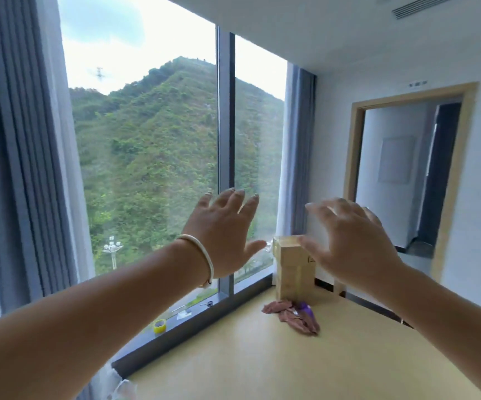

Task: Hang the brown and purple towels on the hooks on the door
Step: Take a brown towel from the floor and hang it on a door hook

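Head view, read left to right. Grey curtains (17, 157) are cut off by the left edge, and a crumpled pale item at the bottom edge is too cropped to identify. On the dark window sill (193, 317) lie a roll of yellow tape (160, 326), a small white packet and a pair of scissors (209, 304), the last two barely resolved. The window (152, 145) shows a green hillside. The left hand (223, 235), a pale bracelet (204, 259) at its wrist, is raised with fingers spread and holds nothing; the right hand (351, 243) is likewise released, fingers splayed, and hides part of a cardboard box (292, 269) standing at the far edge of the yellow table (262, 359). The brown towel (297, 316) lies crumpled on the table just in front of the box; the purple towel (305, 306) shows only as a small patch touching it, mostly covered. At right, a wood-framed doorway (406, 174) opens onto a dim corridor; whether a door leaf or hooks are there cannot be told. A ceiling vent (418, 5) is cropped at top.
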Demonstrator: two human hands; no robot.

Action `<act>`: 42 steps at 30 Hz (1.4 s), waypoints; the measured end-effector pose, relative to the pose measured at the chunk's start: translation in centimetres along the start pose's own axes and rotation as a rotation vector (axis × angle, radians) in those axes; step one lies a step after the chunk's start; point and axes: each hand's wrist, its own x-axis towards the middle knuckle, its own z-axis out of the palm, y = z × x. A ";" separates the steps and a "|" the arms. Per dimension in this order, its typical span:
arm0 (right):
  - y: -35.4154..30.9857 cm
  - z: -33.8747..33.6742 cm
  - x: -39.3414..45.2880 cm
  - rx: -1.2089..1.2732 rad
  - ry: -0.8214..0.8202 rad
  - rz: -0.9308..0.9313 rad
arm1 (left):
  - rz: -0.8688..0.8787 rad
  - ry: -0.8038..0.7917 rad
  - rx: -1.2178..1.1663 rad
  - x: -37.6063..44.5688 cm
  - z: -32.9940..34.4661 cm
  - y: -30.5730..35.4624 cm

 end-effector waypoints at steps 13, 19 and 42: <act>21.6 -1.5 -5.8 -0.251 -0.070 0.332 | 0.305 0.127 -0.221 14.9 5.0 21.3; 27.9 -1.4 -7.0 -0.309 -0.104 0.445 | 0.400 0.129 -0.288 19.6 7.4 27.6; 48.1 11.1 6.6 -0.515 -0.162 0.646 | 0.581 0.228 -0.459 47.2 23.8 37.9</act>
